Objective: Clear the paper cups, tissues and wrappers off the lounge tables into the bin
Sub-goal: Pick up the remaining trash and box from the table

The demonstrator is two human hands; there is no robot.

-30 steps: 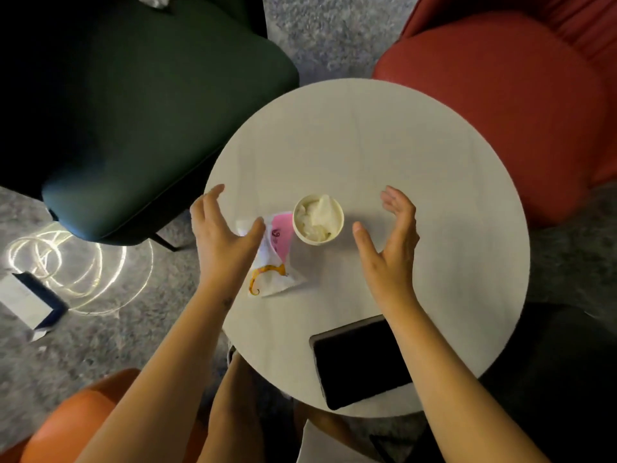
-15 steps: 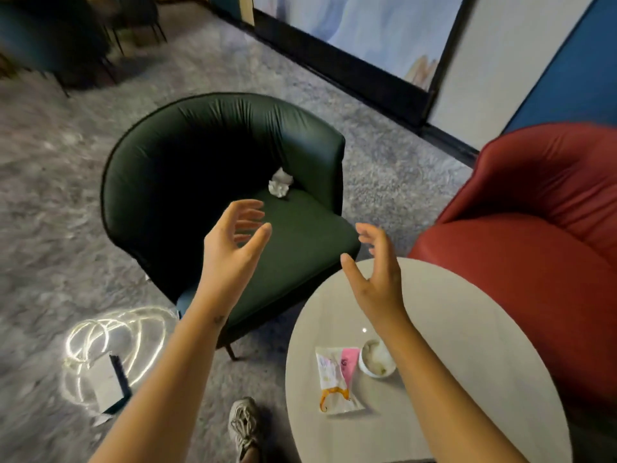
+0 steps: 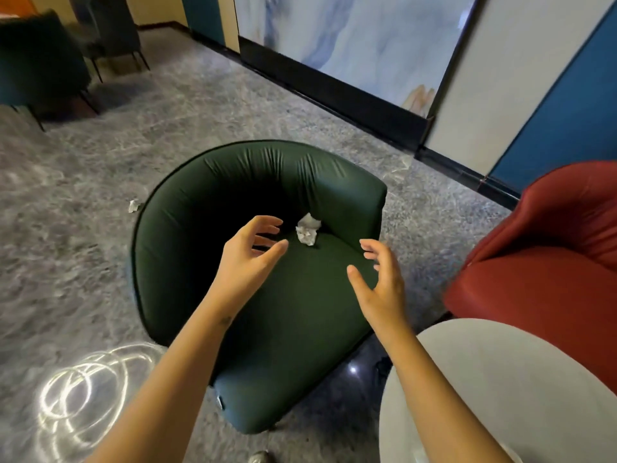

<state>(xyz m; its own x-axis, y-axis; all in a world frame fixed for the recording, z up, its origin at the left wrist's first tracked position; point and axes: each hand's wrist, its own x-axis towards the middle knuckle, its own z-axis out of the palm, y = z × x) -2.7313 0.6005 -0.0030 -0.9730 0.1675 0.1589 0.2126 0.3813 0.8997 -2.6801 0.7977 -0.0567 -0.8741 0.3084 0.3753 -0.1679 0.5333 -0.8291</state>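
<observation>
Both hands are raised over the green armchair (image 3: pixel 200 248) and hold nothing. Left hand (image 3: pixel 248 262): fingers spread and lightly curved, thumb apart, fingertips near the crumpled tissue (image 3: pixel 307 231) but not touching it. Right hand (image 3: pixel 380 285): likewise spread and empty, over the right side of the seat, further from the tissue.

Hazards, as judged from where I stand:

1. Green armchair. The tissue lies at the back of the seat, where cushion meets backrest. A reach that pushes rather than pinches could drive it down into that seam, out of easy reach.
2. Round table (image 3: pixel 500 396). Its edge sits just beside the right forearm. A wide swing of that arm on the way back could sweep off anything standing on the part of the top outside this view.
3. Tissue. It is light and loosely wadded. A slack pinch could drop it onto the carpet (image 3: pixel 83 262) or tear a piece off.
4. Floor scrap (image 3: pixel 133 206). A small pale piece lies on the carpet just beside the armchair's outer left flank. It is probably another tissue, though it is too small to tell. It is easily overlooked.

Containers: no bin is in view, so the carry distance cannot be judged. No cup is in view either. The only holder seen is the armchair's seat well, which contains the one tissue.
</observation>
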